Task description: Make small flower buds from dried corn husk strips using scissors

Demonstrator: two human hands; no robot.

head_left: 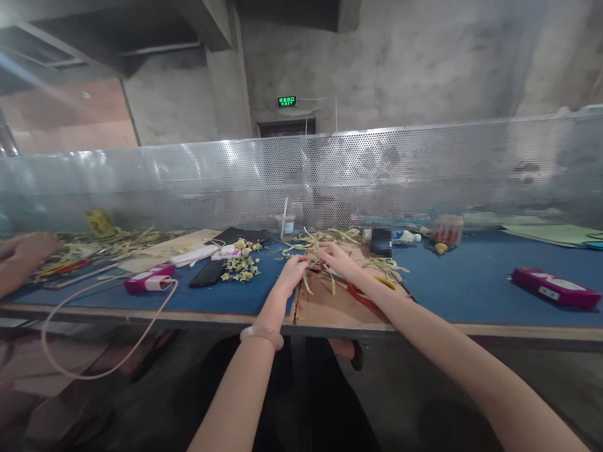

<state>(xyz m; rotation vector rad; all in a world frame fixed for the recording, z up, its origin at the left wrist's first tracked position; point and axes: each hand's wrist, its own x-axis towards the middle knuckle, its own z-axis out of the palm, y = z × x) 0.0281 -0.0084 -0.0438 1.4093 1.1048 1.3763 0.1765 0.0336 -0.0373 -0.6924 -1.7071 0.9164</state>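
My left hand (292, 271) and my right hand (336, 258) meet over a brown cardboard sheet (328, 304) on the blue table (456, 280). Both are closed in a pinch on a pale green plant strip (313, 265) stretched between them. More strips (331, 238) lie heaped just beyond my fingers. Red-handled scissors (360, 295) rest on the cardboard under my right forearm. A small pile of yellowish buds (241, 264) sits left of my left hand. A pale bangle (262, 334) circles my left wrist.
Another person's hand (30, 248) rests at the far left by more plant strips. Pink-white power banks (150, 281) (555, 287), a black phone (207, 274), a plastic cup (285, 223), a bottle (405, 237) and a jar (447, 230) lie about. A perforated metal screen (428, 169) backs the table.
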